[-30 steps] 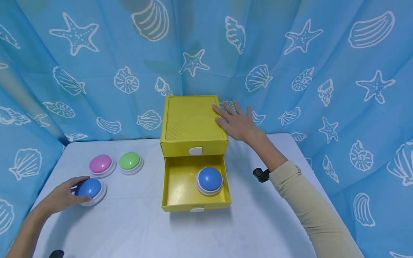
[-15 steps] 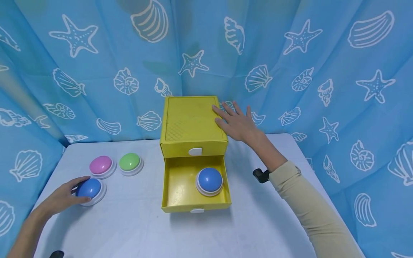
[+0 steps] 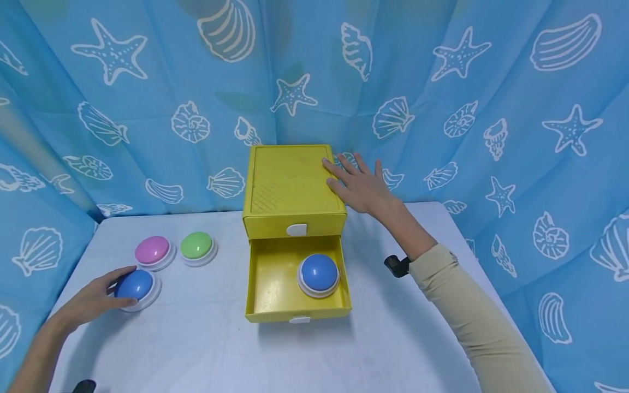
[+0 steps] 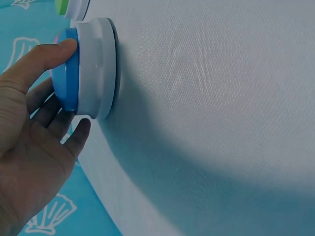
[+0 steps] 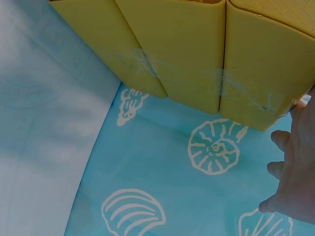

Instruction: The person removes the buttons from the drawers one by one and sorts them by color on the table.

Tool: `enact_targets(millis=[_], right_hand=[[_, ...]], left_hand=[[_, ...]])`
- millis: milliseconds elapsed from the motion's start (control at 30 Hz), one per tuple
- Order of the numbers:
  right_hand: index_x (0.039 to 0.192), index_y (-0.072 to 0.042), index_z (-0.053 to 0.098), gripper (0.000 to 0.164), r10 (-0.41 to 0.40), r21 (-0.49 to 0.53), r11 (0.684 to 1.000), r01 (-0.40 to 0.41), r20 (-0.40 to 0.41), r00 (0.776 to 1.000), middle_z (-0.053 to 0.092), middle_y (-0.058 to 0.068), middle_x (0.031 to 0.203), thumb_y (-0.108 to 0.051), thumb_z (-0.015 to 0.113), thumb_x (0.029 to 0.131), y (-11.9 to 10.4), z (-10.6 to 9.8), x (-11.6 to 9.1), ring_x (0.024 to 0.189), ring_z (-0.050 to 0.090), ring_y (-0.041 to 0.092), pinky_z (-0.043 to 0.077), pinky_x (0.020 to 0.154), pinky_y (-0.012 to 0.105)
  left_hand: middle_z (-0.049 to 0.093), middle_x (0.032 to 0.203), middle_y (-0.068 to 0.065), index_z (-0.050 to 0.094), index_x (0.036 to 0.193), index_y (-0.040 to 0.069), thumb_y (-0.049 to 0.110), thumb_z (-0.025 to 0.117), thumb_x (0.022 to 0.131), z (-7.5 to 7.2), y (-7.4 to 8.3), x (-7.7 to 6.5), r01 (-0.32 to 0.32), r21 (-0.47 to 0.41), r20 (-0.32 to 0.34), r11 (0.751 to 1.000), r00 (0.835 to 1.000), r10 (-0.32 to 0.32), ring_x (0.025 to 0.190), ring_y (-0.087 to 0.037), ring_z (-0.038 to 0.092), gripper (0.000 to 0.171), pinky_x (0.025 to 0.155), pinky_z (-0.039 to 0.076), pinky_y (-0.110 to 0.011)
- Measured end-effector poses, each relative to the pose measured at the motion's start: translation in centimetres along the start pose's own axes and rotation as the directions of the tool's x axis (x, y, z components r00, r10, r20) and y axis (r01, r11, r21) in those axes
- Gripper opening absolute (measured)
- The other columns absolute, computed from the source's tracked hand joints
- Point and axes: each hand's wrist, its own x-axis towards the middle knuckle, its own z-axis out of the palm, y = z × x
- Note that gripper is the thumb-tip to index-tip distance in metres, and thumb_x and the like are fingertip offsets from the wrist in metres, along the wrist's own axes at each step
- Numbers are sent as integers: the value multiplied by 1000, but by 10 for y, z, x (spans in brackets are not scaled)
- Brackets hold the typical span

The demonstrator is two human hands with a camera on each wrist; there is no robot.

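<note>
My left hand (image 3: 90, 300) holds a blue push button (image 3: 134, 285) with a white base at the table's left side. In the left wrist view the thumb lies against the blue dome (image 4: 70, 73) and the other fingers curl behind it. A pink push button (image 3: 152, 250) and a green one (image 3: 196, 245) sit just beyond. My right hand (image 3: 362, 188) rests with spread fingers on the upper right edge of a yellow drawer box (image 3: 295, 180). Its lower drawer (image 3: 267, 278) is pulled out, and a second blue push button (image 3: 319, 273) lies inside, towards the right.
A white cloth covers the table (image 3: 196, 349). Blue curtains (image 3: 314, 54) with white shell prints hang close behind the box and along both sides. White tabs mark both drawer fronts, the upper drawer front (image 3: 324, 225) being flush.
</note>
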Motion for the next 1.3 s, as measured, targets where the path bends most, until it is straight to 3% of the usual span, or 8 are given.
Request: enact_targets(millis=[333, 467, 567, 733, 867, 967, 1100, 1300], right_hand=[[145, -39, 3, 58, 1, 5, 1000, -1, 1, 1000, 0, 0, 153, -61, 10, 92, 0, 1, 1, 137, -13, 27, -18, 100, 60], [145, -39, 3, 58, 1, 1, 1000, -1, 5, 1000, 0, 0, 153, -62, 10, 92, 0, 1, 1, 136, -13, 27, -17, 100, 61], [145, -39, 3, 58, -3, -3, 1000, 3, 7, 1000, 0, 0, 153, -61, 10, 92, -1, 0, 2, 136, -13, 27, -16, 100, 61], [146, -39, 4, 58, -7, 2, 1000, 7, 4, 1000, 0, 0, 153, -61, 10, 92, 0, 0, 1, 136, -13, 27, -17, 100, 61], [145, -39, 4, 58, -9, -1, 1000, 9, 4, 1000, 0, 0, 153, -61, 10, 92, 0, 0, 0, 137, -12, 28, -16, 100, 61], [146, -39, 4, 58, -9, 3, 1000, 9, 8, 1000, 0, 0, 153, -61, 10, 93, 0, 0, 0, 137, -12, 28, -16, 100, 61], [146, -39, 4, 57, -7, 12, 1000, 7, 10, 1000, 0, 1, 153, -60, 11, 93, 0, 0, 0, 136, -13, 27, -17, 99, 61], [145, -39, 3, 57, -7, 19, 1000, 6, 13, 1000, -1, 1, 153, -61, 11, 93, 0, 0, 0, 136, -14, 27, -18, 99, 60]], left_hand=[[14, 136, -40, 16, 143, -4, 44, 63, 83, -2, 3, -1, 6, 6, 0, 1000, 1000, -6, 117, -60, 18, 91, 84, 32, -70], [15, 137, -40, 16, 143, -4, 47, 58, 86, -3, 10, -1, -6, -9, -46, 1000, 999, 5, 118, -60, 17, 87, 82, 31, -72], [21, 139, -36, 20, 143, -2, 43, 57, 88, -1, 19, -2, -77, -15, -130, 997, 989, 74, 120, -57, 21, 80, 83, 32, -71], [27, 141, -29, 25, 144, 4, 39, 58, 89, 2, 47, -5, -160, 10, -259, 987, 953, 157, 124, -50, 25, 73, 86, 35, -66], [30, 141, -25, 29, 143, 5, 37, 62, 86, 5, 79, -9, -238, -4, -287, 971, 931, 227, 124, -47, 29, 73, 87, 38, -62], [38, 137, -21, 36, 139, 6, 33, 66, 85, 10, 107, -14, -342, 14, -290, 940, 898, 331, 122, -42, 36, 68, 87, 40, -58], [46, 133, -10, 44, 134, 11, 29, 69, 83, 22, 142, -18, -474, 2, -297, 881, 840, 453, 121, -30, 42, 60, 91, 41, -46], [49, 131, 3, 48, 132, 20, 34, 70, 81, 49, 182, -18, -539, -124, -251, 833, 829, 499, 120, -19, 46, 57, 92, 44, -39]])
